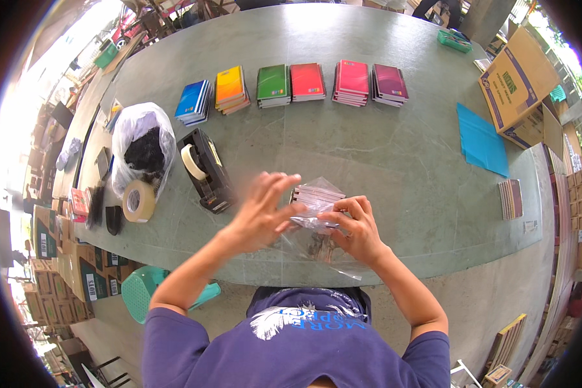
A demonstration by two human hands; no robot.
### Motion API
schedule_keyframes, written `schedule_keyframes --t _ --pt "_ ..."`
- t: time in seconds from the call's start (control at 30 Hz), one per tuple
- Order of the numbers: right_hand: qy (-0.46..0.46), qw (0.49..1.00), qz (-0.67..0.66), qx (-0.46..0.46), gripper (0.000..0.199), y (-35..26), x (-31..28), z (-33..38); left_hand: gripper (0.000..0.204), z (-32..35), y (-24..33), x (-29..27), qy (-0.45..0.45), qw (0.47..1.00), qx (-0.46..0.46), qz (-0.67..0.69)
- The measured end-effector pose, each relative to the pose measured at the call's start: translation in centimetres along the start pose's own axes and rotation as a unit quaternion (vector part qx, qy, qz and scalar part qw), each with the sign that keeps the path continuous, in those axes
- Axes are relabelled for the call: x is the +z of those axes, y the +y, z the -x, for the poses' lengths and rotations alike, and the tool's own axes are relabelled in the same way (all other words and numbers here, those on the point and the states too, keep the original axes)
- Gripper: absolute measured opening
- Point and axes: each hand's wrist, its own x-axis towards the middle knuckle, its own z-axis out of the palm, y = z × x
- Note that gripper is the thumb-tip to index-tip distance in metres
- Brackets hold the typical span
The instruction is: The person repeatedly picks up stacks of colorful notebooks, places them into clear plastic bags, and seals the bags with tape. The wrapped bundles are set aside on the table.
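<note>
A small stack of notebooks lies at the table's near edge, its page edges showing through a clear plastic bag. The bag's loose end spreads toward me, crumpled by the stack. My right hand pinches the crumpled plastic at the stack's near right side. On the other side, my left hand is open, its fingers apart; its thumb side reaches the bag's left edge, and whether it touches I cannot tell. A black tape dispenser with a roll of clear tape stands left of my left hand.
Piles of notebooks line the far side: blue, yellow, green, red, pink and purple. Left are a white bag and tape roll; right, blue sheets, a carton and more notebooks.
</note>
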Motion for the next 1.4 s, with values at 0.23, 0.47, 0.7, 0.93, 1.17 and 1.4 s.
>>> schedule_keyframes --t 0.23,0.47,0.7,0.93,1.17,1.4 --pt "-0.001 0.999 -0.034 0.018 0.036 0.8 0.2 0.3 0.033 -1.2 0.9 0.7 0.157 0.968 -0.061 0.184" --pt "0.022 0.998 -0.052 0.038 0.026 -0.3 0.1 -0.5 0.06 -0.8 0.6 2.4 0.054 0.984 -0.085 0.149" --pt "0.031 0.993 -0.089 0.067 0.026 0.7 1.1 0.0 0.08 -1.1 -0.5 3.4 0.043 0.915 -0.23 0.329" --pt "0.051 0.903 -0.287 0.317 0.044 0.4 -0.3 -2.2 0.054 -3.4 -3.6 3.6 -0.078 0.903 -0.205 0.37" --pt "-0.049 0.933 -0.193 0.299 0.032 0.2 -2.1 -3.7 0.024 -5.7 -1.7 1.0 -0.13 0.98 -0.039 0.145" --pt "0.061 0.994 0.048 0.082 0.019 -0.7 -0.1 -2.2 0.019 -3.3 2.6 1.2 -0.098 0.994 -0.054 0.015"
